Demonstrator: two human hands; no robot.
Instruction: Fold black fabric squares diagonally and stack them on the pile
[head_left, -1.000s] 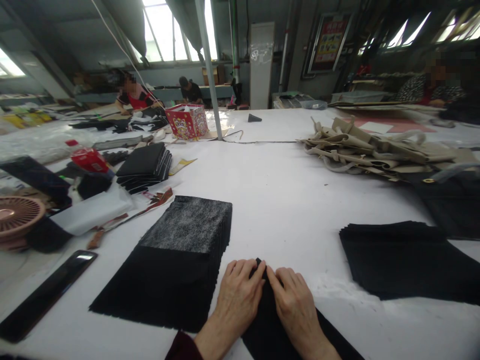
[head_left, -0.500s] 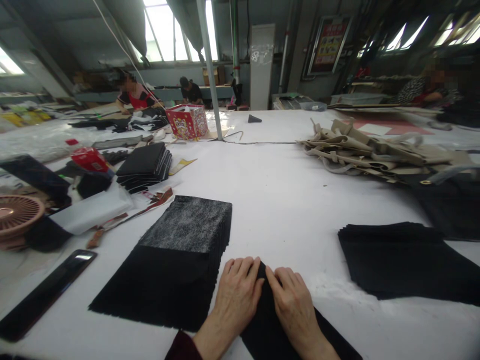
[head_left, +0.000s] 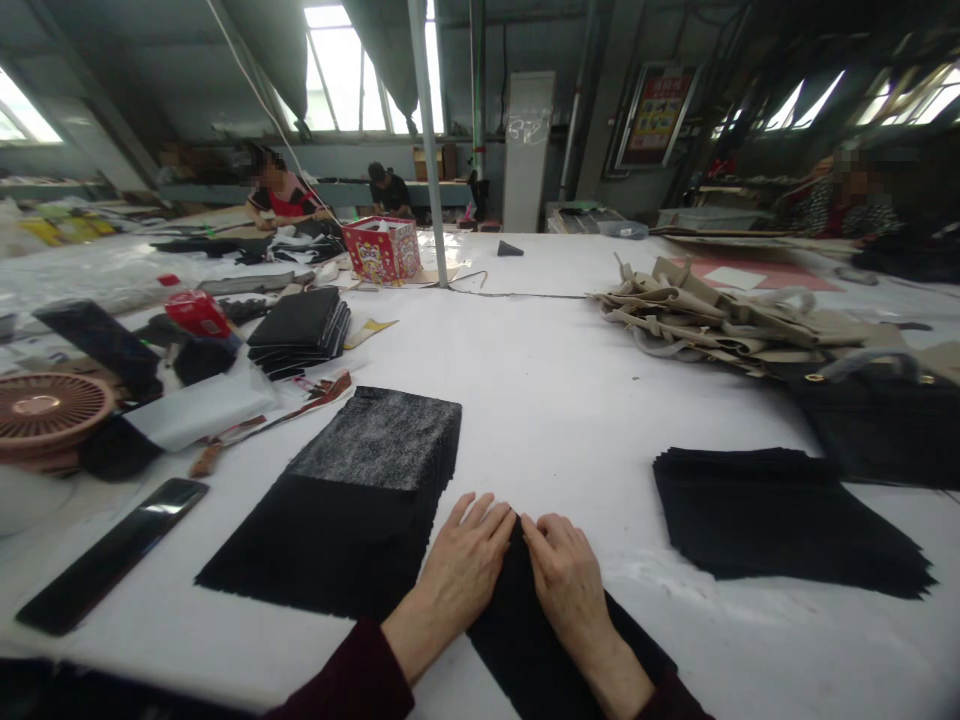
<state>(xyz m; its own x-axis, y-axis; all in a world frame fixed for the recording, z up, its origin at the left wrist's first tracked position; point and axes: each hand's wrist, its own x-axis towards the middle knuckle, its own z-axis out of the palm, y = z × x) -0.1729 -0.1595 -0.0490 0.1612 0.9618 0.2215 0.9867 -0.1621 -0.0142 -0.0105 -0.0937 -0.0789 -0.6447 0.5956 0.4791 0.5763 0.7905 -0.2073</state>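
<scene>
My left hand point(head_left: 463, 568) and my right hand point(head_left: 564, 582) lie side by side, palms down, on a black fabric piece point(head_left: 525, 640) at the near edge of the white table point(head_left: 555, 400). The fingers of both hands are stretched out flat, fingertips meeting at the piece's far corner. Just to the left lies a thick stack of black fabric pieces point(head_left: 352, 500) with a greyish top half. To the right sits another stack of black fabric sheets point(head_left: 780, 520).
A black phone point(head_left: 112, 550) lies at the near left, a pink fan point(head_left: 45, 410) beyond it. Farther off are a small stack of black pieces point(head_left: 300, 325), a red box point(head_left: 381, 250), a metal pole point(head_left: 427, 140) and beige bag parts point(head_left: 735, 315). People work at far tables.
The view has shifted back and up slightly, so my sleeves show. Both hands stay on the black piece, fingers a little more stretched out.
</scene>
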